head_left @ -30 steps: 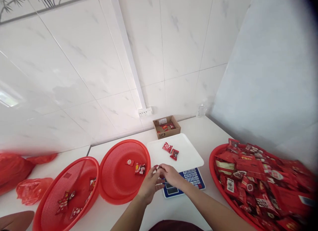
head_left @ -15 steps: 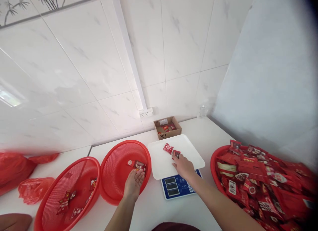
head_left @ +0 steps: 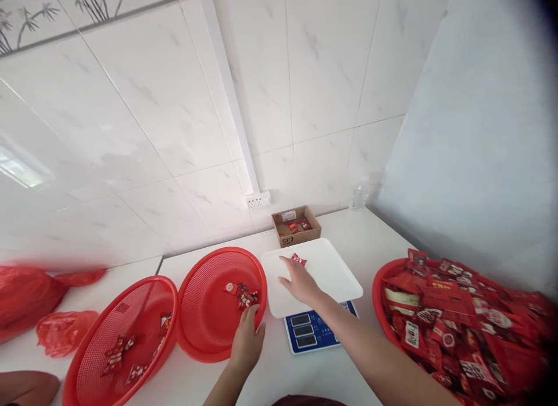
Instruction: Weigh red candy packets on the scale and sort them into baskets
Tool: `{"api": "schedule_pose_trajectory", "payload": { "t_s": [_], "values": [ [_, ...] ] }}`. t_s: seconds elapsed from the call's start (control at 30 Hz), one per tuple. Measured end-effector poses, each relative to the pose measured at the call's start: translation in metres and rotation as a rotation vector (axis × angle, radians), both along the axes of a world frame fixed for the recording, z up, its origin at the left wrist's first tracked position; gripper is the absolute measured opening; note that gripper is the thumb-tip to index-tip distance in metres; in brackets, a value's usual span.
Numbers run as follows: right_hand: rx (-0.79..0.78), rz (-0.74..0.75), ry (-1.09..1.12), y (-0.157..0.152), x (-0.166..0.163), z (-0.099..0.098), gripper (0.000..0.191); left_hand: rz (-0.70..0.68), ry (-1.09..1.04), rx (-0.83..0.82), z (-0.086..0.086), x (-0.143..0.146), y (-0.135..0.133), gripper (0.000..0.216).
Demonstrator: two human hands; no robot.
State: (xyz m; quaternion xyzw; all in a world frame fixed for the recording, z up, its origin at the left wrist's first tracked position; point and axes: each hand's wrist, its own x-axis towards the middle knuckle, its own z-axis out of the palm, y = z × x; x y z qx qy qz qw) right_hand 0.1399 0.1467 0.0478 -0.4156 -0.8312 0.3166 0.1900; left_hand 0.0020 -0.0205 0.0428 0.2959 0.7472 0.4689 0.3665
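Observation:
A white weighing scale tray [head_left: 333, 278] sits above its blue keypad panel [head_left: 320, 329]. My right hand [head_left: 300, 282] is over the tray with thumb and fingers apart, holding nothing that I can see. Just beyond its fingers lies a small red packet [head_left: 299, 259]. To the left, my left hand [head_left: 247, 341] is at the near right rim of a red plastic basket [head_left: 200, 313], its thumb apart from the fingers. Beyond those fingertips, several small red packets [head_left: 247, 299] lie inside the basket.
Another red basket [head_left: 82, 359] with some packets stands at the left, beside red plastic bags [head_left: 65, 331]. A heaped basket of red packets [head_left: 449, 313] is at the right. Behind the tray are a cardboard box [head_left: 299, 237] and a clear container [head_left: 358, 198]. Someone's arm [head_left: 28, 388] shows lower left.
My left hand has turned from palm up and moved slightly right and nearer. My right hand has shifted left across the tray. Of two packets on the tray, only one now shows.

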Motion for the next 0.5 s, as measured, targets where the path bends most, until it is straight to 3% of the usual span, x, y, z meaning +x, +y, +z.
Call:
{"api": "schedule_pose_trajectory", "payload": {
  "t_s": [0.07, 0.17, 0.33, 0.5],
  "values": [
    [0.096, -0.119, -0.187, 0.014, 0.004, -0.006, 0.052, -0.028, 0.017, -0.036, -0.001, 0.000, -0.003, 0.046],
    [0.090, -0.205, -0.339, 0.032, 0.017, -0.020, 0.046, -0.045, 0.041, -0.136, -0.003, 0.000, -0.010, 0.049],
    [-0.057, -0.269, -0.208, 0.035, 0.028, -0.043, 0.036, -0.071, 0.122, -0.162, -0.002, -0.001, -0.018, 0.043],
    [-0.098, -0.310, -0.148, 0.023, 0.021, -0.043, 0.039, -0.152, 0.221, -0.206, 0.003, -0.001, -0.018, 0.041]
  ]
}}
